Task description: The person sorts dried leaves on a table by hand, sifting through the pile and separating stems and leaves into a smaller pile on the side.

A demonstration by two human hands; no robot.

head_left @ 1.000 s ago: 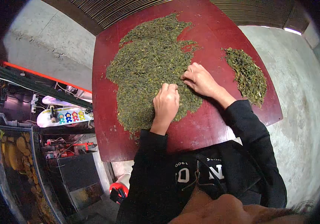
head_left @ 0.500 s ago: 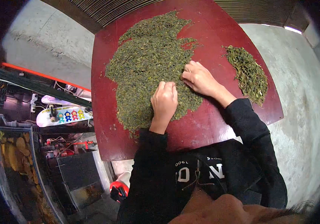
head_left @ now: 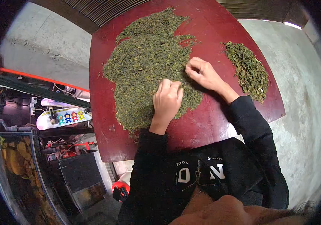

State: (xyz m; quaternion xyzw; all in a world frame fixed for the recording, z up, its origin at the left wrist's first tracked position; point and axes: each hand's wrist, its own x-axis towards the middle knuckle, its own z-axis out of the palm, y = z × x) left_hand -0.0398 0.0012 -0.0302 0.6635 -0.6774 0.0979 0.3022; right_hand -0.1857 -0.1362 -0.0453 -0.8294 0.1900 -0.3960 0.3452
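A wide layer of green leaves (head_left: 141,63) covers the left and middle of a dark red table (head_left: 213,123). Over the lower right part of this layer is my left hand (head_left: 167,99), fingers curled down toward the leaves; what they pinch, if anything, is hidden. My right hand (head_left: 204,75) is at the layer's right edge, its thumb and fingers bent together in a ring, and anything between the tips is too small to name. A smaller pile of larger leaves (head_left: 247,71) lies apart on the table's right side.
Left of the table are a skateboard deck (head_left: 67,117) with cartoon figures, a red bar (head_left: 42,78), and a glass tank (head_left: 18,165) with stones. A red and white object (head_left: 121,185) stands below the table's near edge. Concrete floor (head_left: 295,142) shows at right.
My right hand has lifted slightly and its fingers have shifted into a clearer ring. My left hand's fingers have loosened a little and moved slightly right. The view has tilted slightly.
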